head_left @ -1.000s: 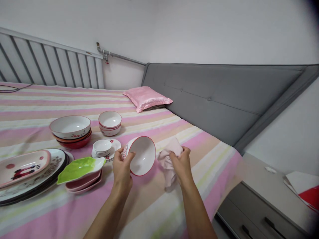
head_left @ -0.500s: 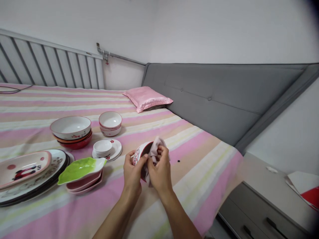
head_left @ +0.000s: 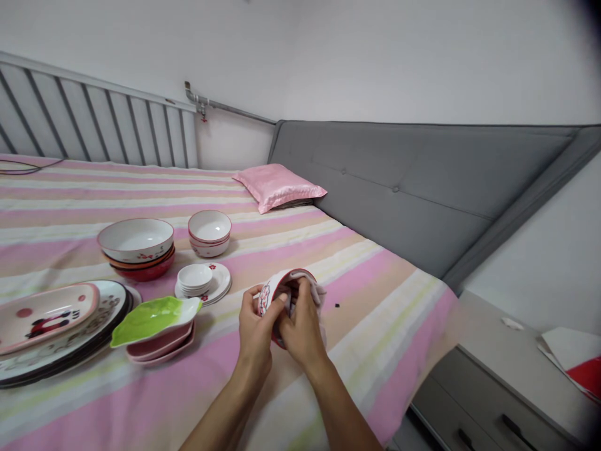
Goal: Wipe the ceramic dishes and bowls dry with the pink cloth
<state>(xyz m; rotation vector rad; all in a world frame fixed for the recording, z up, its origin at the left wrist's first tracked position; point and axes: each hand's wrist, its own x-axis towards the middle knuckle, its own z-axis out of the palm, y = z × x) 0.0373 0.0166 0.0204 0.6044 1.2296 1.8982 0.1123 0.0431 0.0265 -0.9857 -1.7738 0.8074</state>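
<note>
Bowl tipped on its side between two hands, its mouth toward the right one

The round bowl (head_left: 272, 285) has no long axis; its mouth faces right and partly back toward the wearer. The left hand (head_left: 255, 327) is at the outer wall, its grip closed round the patterned side with the thumb near the rim. The right hand (head_left: 303, 331) is nearer the mouth, its fingers inside, bent around a bunched pale cloth (head_left: 320, 299) that spills over the right of the rim. How tightly those fingers close is hidden.

The bowl is over the striped bed (head_left: 117, 413), left of the side edge by the nightstand (head_left: 507, 351); whether it touches the cover cannot be told. A small dark speck (head_left: 337, 305) lies just right of the cloth. Toward the bed's left are stacked bowls (head_left: 136, 241), a green leaf-shaped dish (head_left: 154, 321) and oval plates (head_left: 49, 319). A grey headboard (head_left: 385, 169) lines the far right edge, with a pink pillow (head_left: 280, 186) beside it.
</note>
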